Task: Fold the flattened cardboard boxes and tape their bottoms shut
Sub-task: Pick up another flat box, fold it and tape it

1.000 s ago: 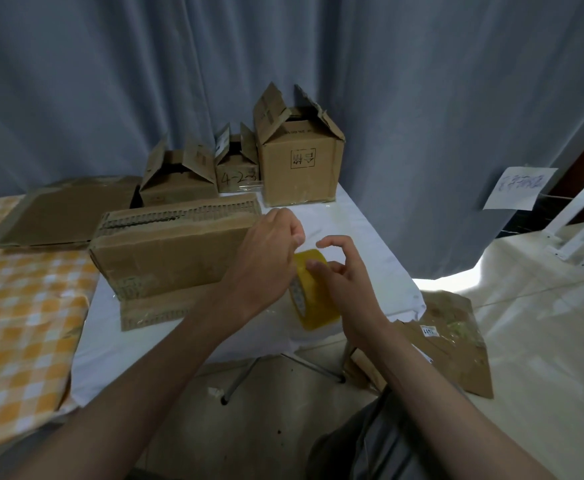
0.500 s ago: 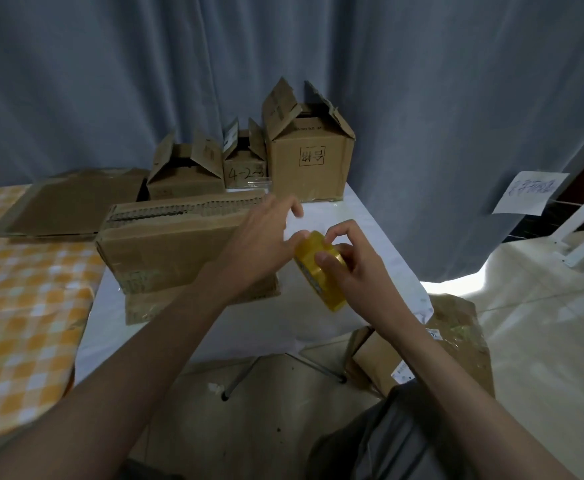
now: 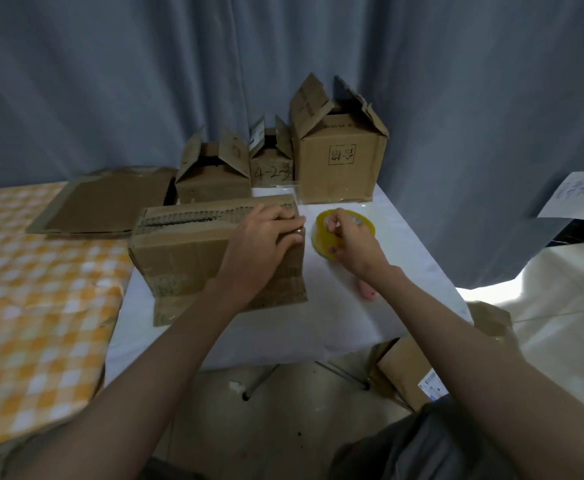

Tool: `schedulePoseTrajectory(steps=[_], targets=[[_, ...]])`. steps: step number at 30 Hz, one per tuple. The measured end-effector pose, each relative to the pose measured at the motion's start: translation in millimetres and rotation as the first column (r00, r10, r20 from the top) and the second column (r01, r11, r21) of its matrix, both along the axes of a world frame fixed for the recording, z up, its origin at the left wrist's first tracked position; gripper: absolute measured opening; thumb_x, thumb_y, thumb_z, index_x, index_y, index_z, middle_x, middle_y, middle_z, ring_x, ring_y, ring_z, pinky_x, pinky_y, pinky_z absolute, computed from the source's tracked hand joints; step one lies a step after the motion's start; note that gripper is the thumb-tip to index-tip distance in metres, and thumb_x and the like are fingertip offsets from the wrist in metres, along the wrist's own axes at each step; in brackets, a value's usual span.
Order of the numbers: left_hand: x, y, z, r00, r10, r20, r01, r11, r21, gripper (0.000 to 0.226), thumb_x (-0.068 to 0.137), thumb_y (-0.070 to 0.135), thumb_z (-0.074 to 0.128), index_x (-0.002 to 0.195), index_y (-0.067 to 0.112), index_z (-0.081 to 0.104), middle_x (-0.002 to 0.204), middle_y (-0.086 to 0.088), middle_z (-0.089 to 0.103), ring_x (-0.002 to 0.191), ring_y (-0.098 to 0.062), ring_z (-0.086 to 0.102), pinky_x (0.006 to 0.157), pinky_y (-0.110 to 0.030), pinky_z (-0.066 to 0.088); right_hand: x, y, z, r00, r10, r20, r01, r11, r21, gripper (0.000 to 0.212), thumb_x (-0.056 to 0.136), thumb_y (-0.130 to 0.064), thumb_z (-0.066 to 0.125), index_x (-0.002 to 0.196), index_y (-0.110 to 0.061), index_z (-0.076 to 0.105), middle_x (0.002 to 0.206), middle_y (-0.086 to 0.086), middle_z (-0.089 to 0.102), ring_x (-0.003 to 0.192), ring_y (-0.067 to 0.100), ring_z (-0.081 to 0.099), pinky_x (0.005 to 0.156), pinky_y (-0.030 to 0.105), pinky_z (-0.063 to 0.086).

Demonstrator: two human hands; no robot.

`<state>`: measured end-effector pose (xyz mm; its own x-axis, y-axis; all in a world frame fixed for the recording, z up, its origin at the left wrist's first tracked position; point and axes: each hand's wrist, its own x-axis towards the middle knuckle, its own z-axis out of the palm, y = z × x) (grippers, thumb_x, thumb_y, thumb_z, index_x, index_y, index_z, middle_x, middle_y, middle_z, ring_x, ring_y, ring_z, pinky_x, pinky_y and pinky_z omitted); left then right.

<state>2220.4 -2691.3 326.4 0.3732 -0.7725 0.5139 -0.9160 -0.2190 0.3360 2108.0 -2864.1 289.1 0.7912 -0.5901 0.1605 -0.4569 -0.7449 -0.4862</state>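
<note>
Grey curtains [image 3: 110,81] close off the background, and a white table [image 3: 370,306] is set before them, with an orange checked cloth [image 3: 34,306] spread over the surface to its left. Flattened cardboard [image 3: 107,202] is laid at the far left, and three folded boxes with raised top flaps are lined up at the far edge of the table: a large box [image 3: 339,168], a medium box [image 3: 212,178] and a small box [image 3: 271,168] marked in pen. Nearer, the box in work [image 3: 193,251] is stood on the table with its closed bottom flaps turned upward. Its upper right corner is pressed by the left hand [image 3: 266,244], fingers curled over the edge, apparently pinning a tape end there, though the tape itself cannot be made out. Just beside the box, to its right, the yellow tape roll [image 3: 344,233] is gripped by the right hand [image 3: 356,247], fingers hooked through its core. A small pink object [image 3: 366,289] is partly hidden beneath the right wrist.

The step in hand is judged to be the taping of this box's bottom seam. For the next move, the roll would need to be drawn along the seam while the start is kept pinned, then the strip cut and smoothed down.
</note>
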Motion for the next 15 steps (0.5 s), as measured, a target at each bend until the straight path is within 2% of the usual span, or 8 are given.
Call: schedulePoseTrajectory(steps=[3,5,8,10,12,15], targets=[[7.0,0.0,-4.4,0.999,-0.027,-0.032,0.026,0.999,-0.044,0.028,0.092,0.025,0.067,0.119,0.021,0.071,0.112,0.007,0.07,0.104,-0.01,0.05,0.088,-0.022,0.038,2.7,-8.3,-12.6,0.999,0.003,-0.032,-0.002,1.0,0.029,0.033,0.079,-0.002,0.066,0.1,-0.02,0.048,0.104,0.01,0.06,0.095,0.033,0.056,0.079,0.046,0.051],[11.7,3.2,-3.2,0.998,-0.058,-0.034,0.057,0.997,-0.043,0.028,0.091,0.024,0.068,0.119,0.022,0.071,0.111,0.006,0.07,0.102,-0.01,0.051,0.086,-0.025,0.041,5.9,-14.5,-5.0,0.999,-0.007,0.033,0.005,0.999,0.051,0.025,0.08,-0.006,0.071,0.1,-0.014,0.059,0.104,0.009,0.064,0.097,0.031,0.059,0.081,0.041,0.051],[19.0,12.3,-1.2,0.996,-0.09,-0.004,0.09,0.996,-0.02,0.029,0.09,0.024,0.067,0.118,0.024,0.071,0.112,0.005,0.071,0.098,-0.012,0.052,0.081,-0.028,0.042,11.0,-9.6,27.2,0.927,-0.07,0.367,0.058,0.997,0.044,0.015,0.087,-0.008,0.064,0.099,-0.015,0.071,0.099,-0.004,0.069,0.091,0.016,0.061,0.08,0.028,0.051],[20.9,18.7,-1.2,0.994,-0.105,0.016,0.105,0.994,-0.009,0.03,0.088,0.024,0.068,0.118,0.025,0.07,0.113,0.005,0.071,0.098,-0.013,0.054,0.081,-0.03,0.045,17.2,6.2,51.1,0.855,0.059,0.514,-0.048,0.998,-0.035,0.014,0.091,-0.009,0.063,0.096,-0.017,0.074,0.094,-0.01,0.069,0.086,0.007,0.059,0.076,0.015,0.046],[20.3,22.3,-1.7,0.993,-0.119,0.014,0.119,0.993,-0.02,0.03,0.087,0.022,0.071,0.117,0.024,0.072,0.113,0.005,0.071,0.099,-0.013,0.054,0.082,-0.027,0.043,29.3,21.2,64.7,0.85,0.223,0.477,-0.184,0.975,-0.128,0.012,0.091,-0.012,0.066,0.095,-0.018,0.076,0.09,-0.014,0.066,0.083,0.002,0.054,0.073,0.008,0.04],[18.1,22.0,-2.9,0.993,-0.12,0.016,0.12,0.992,-0.032,0.028,0.085,0.018,0.074,0.113,0.022,0.074,0.114,0.003,0.072,0.103,-0.016,0.057,0.086,-0.026,0.041,55.3,24.2,65.7,0.909,0.308,0.28,-0.277,0.95,-0.145,0.012,0.09,-0.019,0.07,0.1,-0.019,0.077,0.096,-0.011,0.068,0.087,0.001,0.051,0.074,0.01,0.036]])
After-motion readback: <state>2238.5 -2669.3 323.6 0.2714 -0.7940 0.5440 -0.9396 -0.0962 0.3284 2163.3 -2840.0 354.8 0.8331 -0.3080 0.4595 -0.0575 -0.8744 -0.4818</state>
